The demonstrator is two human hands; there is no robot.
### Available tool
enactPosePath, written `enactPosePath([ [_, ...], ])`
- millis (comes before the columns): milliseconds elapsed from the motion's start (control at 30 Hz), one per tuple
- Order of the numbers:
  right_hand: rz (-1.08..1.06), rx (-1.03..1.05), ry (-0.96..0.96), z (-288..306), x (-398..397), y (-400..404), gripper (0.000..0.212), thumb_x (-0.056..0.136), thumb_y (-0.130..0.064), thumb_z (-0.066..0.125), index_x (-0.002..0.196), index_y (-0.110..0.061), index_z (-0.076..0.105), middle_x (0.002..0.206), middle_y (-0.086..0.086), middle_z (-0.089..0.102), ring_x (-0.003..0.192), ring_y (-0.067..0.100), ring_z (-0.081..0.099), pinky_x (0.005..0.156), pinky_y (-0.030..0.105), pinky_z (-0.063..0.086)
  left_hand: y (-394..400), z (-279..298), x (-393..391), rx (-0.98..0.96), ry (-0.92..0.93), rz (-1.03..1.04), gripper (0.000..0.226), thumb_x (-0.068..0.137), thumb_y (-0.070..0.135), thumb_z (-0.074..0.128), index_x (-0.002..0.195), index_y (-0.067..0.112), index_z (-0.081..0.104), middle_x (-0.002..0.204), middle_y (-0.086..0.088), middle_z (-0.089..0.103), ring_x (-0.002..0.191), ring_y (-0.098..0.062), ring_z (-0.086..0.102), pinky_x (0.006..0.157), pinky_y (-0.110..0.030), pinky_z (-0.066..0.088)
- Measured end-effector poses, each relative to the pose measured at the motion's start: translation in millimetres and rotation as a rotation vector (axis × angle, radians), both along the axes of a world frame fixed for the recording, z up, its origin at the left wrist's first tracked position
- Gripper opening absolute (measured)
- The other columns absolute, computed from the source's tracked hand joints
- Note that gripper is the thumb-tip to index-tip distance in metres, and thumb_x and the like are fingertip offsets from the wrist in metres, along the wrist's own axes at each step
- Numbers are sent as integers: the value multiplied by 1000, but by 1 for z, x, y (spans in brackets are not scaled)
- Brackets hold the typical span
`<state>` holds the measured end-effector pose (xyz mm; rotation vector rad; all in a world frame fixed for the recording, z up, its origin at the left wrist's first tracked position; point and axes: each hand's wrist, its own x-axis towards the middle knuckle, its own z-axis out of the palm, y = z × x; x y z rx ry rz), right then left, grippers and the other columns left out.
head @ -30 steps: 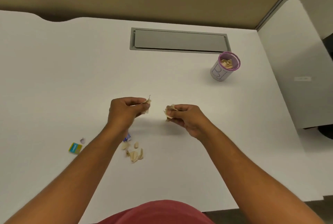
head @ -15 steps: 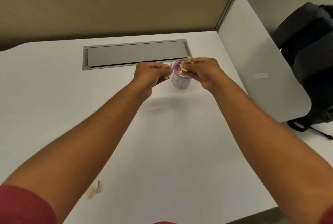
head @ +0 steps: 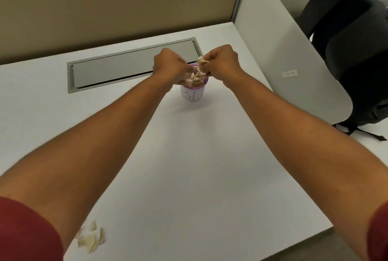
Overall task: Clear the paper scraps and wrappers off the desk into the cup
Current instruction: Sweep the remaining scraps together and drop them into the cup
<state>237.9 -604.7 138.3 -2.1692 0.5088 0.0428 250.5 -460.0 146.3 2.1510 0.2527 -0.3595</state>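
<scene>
A small white cup (head: 192,95) with a purple rim stands on the white desk (head: 189,166), filled with beige paper scraps (head: 194,80). Both hands hover right over its mouth. My left hand (head: 171,65) has its fingers pushed down among the scraps at the cup's left rim. My right hand (head: 220,62) pinches beige paper scraps (head: 202,63) just above the right rim. Several more beige scraps (head: 91,238) lie on the desk near the front left, beside my left forearm.
A grey cable hatch (head: 117,67) is set into the desk behind the cup. A tan partition wall rises at the back. A white side panel (head: 283,50) bounds the desk on the right, with a dark backpack (head: 352,40) beyond it.
Both hands have carried scraps from the desk's middle to the cup and lowered onto its mouth. My left hand's fingers now press into the cup. The view has closed in.
</scene>
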Motion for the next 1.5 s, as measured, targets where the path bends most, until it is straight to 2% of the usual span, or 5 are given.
enactPosePath([
  [300, 323, -264, 78, 18, 5, 14, 44, 80, -23, 86, 121, -9, 74, 117, 9, 73, 101, 27, 71, 85, 34, 61, 10, 13, -21, -215, -1, 98, 43, 95, -6, 64, 131, 16, 64, 137, -13, 60, 109, -35, 71, 78, -45, 67],
  [600, 412, -440, 46, 16, 4, 17, 40, 83, -15, 84, 122, -11, 74, 123, 13, 71, 106, 28, 69, 85, 32, 56, 63, -55, -71, 44, -235, -38, 24, 92, 16, 65, 114, 19, 76, 115, -3, 78, 111, -21, 72, 103, -39, 55],
  [733, 486, -557, 87, -1, 3, 27, 39, 80, -15, 86, 118, -12, 76, 124, 14, 69, 105, 32, 69, 89, 36, 58, 75, -102, -103, 513, 22, -387, 85, 88, 78, 51, 159, 38, 29, 174, -3, 11, 160, -36, 2, 123, -65, 6],
  [867, 563, -663, 84, -18, 4, 33, 44, 84, -20, 81, 126, -11, 71, 128, 15, 67, 111, 34, 67, 92, 39, 57, 79, -129, -123, 630, 148, -559, 123, 64, 104, 35, 158, 46, -17, 166, 4, -38, 152, -37, -35, 114, -76, -13],
  [1500, 675, -693, 48, 12, 24, 27, 24, 86, -14, 81, 111, -15, 80, 112, 14, 75, 94, 32, 71, 75, 34, 55, 79, -142, -121, 646, 160, -588, 131, 60, 106, 37, 154, 43, -31, 158, 0, -51, 142, -40, -49, 105, -77, -25],
])
